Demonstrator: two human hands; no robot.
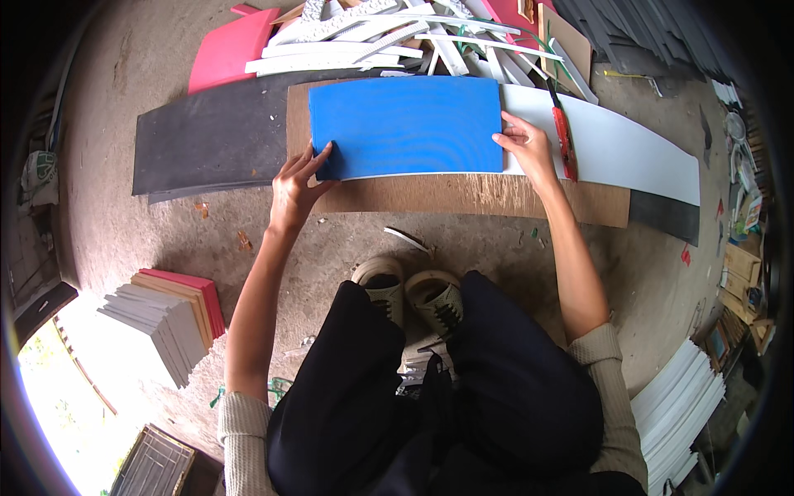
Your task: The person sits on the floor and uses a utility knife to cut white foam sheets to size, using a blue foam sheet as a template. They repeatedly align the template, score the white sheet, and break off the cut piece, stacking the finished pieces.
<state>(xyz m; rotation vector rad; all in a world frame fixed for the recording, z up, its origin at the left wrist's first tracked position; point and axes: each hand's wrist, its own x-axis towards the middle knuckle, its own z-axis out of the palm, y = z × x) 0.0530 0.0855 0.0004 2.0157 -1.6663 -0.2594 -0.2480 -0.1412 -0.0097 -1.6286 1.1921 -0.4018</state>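
A flat blue sheet [405, 124], apparently foam, lies over a white sheet [628, 157] and a brown board [471, 192]. At its near left corner, my left hand [295, 186] pinches the edge, thumb on top. The right edge is between the thumb and fingers of my right hand [527, 149]; the fingertips beneath are partly hidden. Just right of that hand, a red utility knife [564, 136] rests on the white sheet. A black sheet [215, 136] extends out to the left under the brown board.
Beyond the boards lies a heap of white offcut strips [364, 33] with pink sheets [231, 50] beside it. Dark grey sheets [645, 33] are piled at far right. Stacked blocks [169, 322] stand near left, white sheets [682, 413] near right. My shoes [434, 293] are close in front.
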